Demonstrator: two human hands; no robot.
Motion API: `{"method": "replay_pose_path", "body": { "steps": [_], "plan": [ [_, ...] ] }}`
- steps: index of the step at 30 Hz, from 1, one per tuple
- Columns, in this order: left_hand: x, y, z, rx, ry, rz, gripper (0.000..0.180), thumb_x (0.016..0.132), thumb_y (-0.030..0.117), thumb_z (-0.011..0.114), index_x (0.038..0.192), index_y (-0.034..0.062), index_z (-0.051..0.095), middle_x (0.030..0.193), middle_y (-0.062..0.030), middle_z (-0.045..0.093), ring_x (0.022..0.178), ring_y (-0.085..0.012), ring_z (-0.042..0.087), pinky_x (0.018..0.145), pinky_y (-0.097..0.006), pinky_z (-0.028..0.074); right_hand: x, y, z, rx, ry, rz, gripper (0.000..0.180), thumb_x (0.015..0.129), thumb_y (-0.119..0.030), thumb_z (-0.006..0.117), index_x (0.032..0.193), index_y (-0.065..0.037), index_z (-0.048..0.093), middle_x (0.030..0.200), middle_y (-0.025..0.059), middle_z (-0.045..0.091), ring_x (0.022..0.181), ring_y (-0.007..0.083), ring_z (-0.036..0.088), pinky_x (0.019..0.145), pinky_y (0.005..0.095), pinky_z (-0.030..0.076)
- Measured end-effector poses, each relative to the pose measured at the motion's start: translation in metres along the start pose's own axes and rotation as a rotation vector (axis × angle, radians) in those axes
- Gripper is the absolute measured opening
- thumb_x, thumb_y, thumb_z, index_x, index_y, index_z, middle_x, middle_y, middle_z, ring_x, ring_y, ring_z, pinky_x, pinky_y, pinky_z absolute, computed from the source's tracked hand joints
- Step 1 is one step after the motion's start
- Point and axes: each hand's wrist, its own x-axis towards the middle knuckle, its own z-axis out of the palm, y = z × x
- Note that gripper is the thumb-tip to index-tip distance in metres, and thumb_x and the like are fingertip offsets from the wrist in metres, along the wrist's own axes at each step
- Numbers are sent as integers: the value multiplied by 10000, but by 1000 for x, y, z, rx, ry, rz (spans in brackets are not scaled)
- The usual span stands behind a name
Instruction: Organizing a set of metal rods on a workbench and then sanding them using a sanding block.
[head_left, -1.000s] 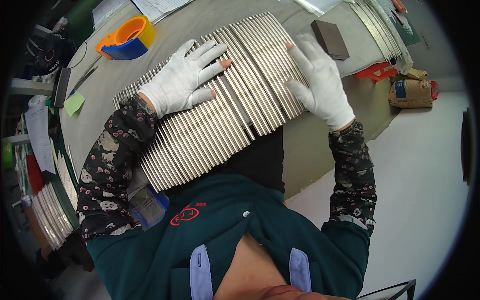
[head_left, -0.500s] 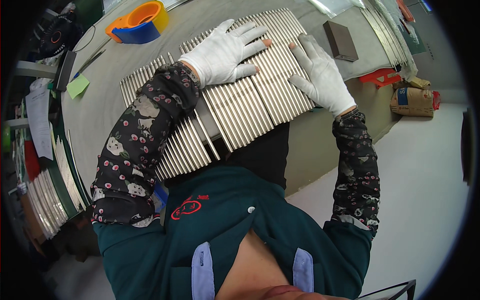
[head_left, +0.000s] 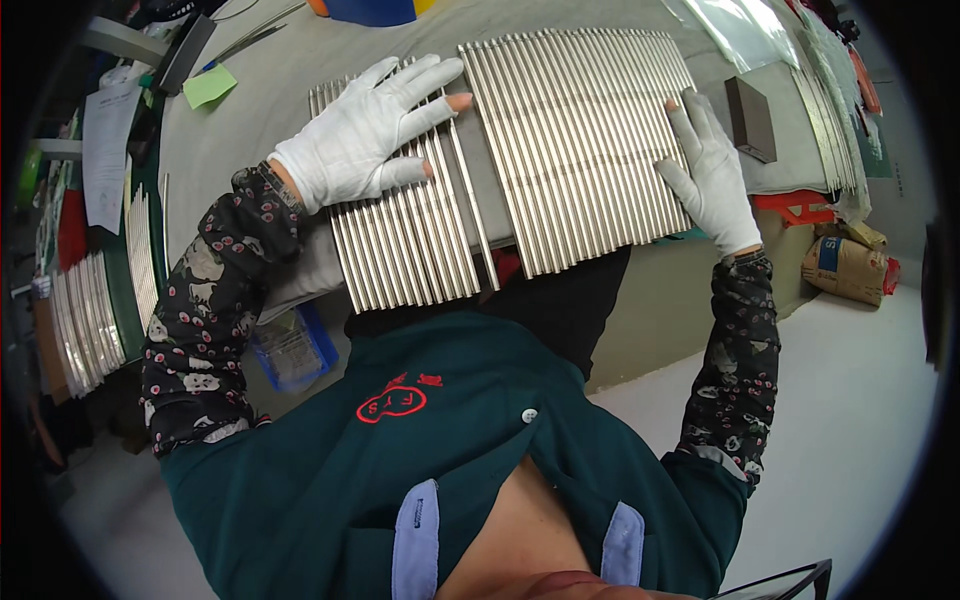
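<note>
The left hand at upper left-centre and right hand at upper right touch metal rods, grips spread, clasping nothing.

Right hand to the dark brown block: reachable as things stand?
Probably yes. The right hand is spread at the right edge of the wider group of metal rods, and the dark brown block lies just to its right, with nothing visible between hand and block.

Metal rods partly hidden by left hand, tape dispenser cropped above
</note>
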Motion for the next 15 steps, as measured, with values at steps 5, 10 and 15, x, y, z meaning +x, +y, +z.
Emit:
{"method": "replay_pose_path", "body": {
  "steps": [5, 10, 15],
  "plan": [
    [5, 14, 10, 165, -32, -124, 733, 930, 632, 282, 1447, 118, 349, 1505, -193, 290, 1376, -388, 289, 1118, -537, 221, -2, -5, 3, -28, -45, 42, 693, 904, -492, 473, 1395, -11, 389, 1412, 242, 384, 1322, 397, 358, 1086, 473, 302],
    [47, 30, 12, 123, -10, -163, 652, 920, 527, 439, 1429, 124, 379, 1514, -158, 293, 1389, -329, 299, 1125, -523, 238, 4, -25, -1, -42, -62, 13, 700, 899, -489, 473, 1388, 3, 386, 1411, 241, 374, 1326, 410, 338, 1100, 523, 259],
    [65, 33, 16, 103, 29, -162, 669, 912, 544, 446, 1409, 98, 395, 1511, -141, 304, 1388, -311, 306, 1129, -509, 241, 17, -60, -7, 59, -66, -149, 747, 845, -474, 528, 1356, 50, 379, 1387, 254, 386, 1318, 404, 348, 1100, 518, 258]
  ]
}}
